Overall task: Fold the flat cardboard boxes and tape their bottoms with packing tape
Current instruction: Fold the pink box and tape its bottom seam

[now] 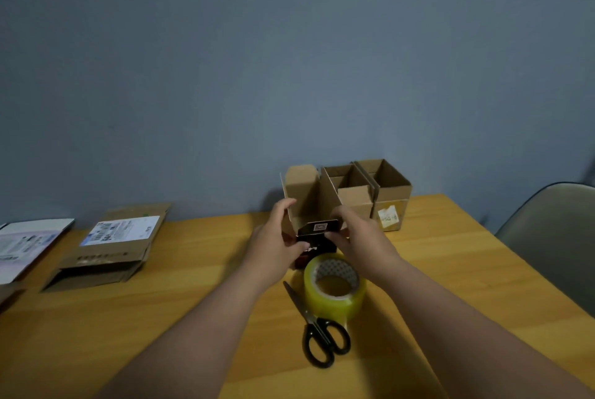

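Nearest me, black-handled scissors (323, 334) lie on the worktop (193, 269), touching the near side of the roll of clear packing tape (335, 284), which stands with its hole up. Just beyond the tape, both my hands hold a small box (314, 202), brown inside and dark printed outside. My left hand (275, 239) grips its left wall, fingers curled round it; my right hand (360, 236) grips the right side. The box is open and I see nothing in it. Behind it to the right stand two folded cardboard boxes (370, 189), side by side against the wall. Far left of the tape lie a flattened cardboard box (109, 250) and a flat white mailer (25, 245) at the worktop's edge.
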